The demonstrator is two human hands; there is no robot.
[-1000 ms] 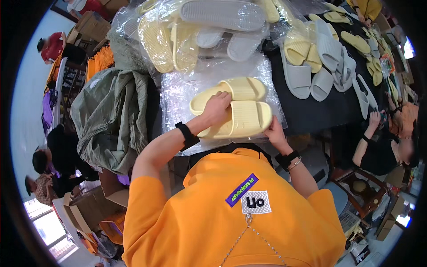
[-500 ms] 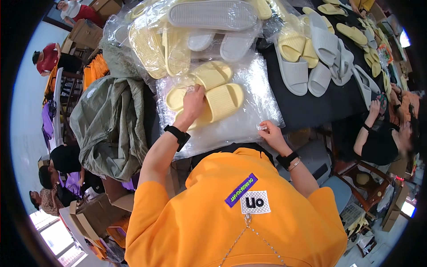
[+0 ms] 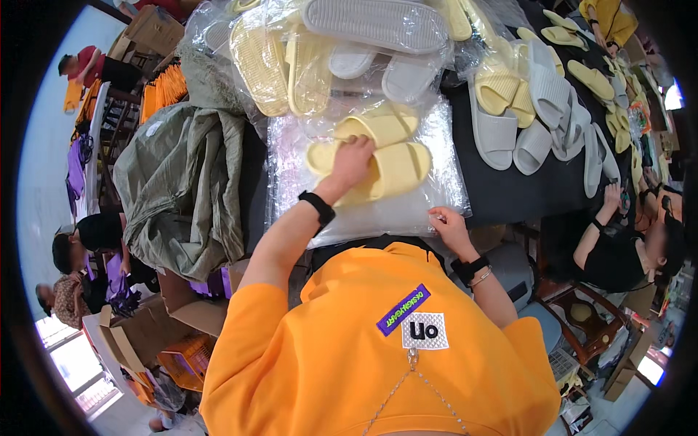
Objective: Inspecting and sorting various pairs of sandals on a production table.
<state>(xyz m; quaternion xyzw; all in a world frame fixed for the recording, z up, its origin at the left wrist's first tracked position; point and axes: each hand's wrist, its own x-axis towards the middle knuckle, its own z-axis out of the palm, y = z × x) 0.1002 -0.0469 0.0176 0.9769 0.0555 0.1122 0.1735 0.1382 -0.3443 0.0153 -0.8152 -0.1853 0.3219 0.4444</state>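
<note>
A pair of yellow slippers (image 3: 403, 174) lies side by side on a stack of clear plastic bags (image 3: 291, 215) at the table's near edge. My left hand (image 3: 353, 161) is closed round the inner sides of both, its fingertips hidden between them. At the stack's lower right corner, my right hand (image 3: 449, 227) pinches the edge of a clear bag between thumb and fingers. Whether the slippers lie inside a bag or on top of it, I cannot tell.
Bagged grey and yellow slippers (image 3: 374, 25) are heaped behind the stack. Loose grey slippers (image 3: 494, 134) lie to the right on the black cloth (image 3: 502, 196). A grey-green sack (image 3: 182, 185) slumps at the left. Another person (image 3: 618, 240) works at the right.
My left hand has moved the yellow slippers to the right across the plastic. My right hand stays at the bag corner. The whole view has shifted slightly.
</note>
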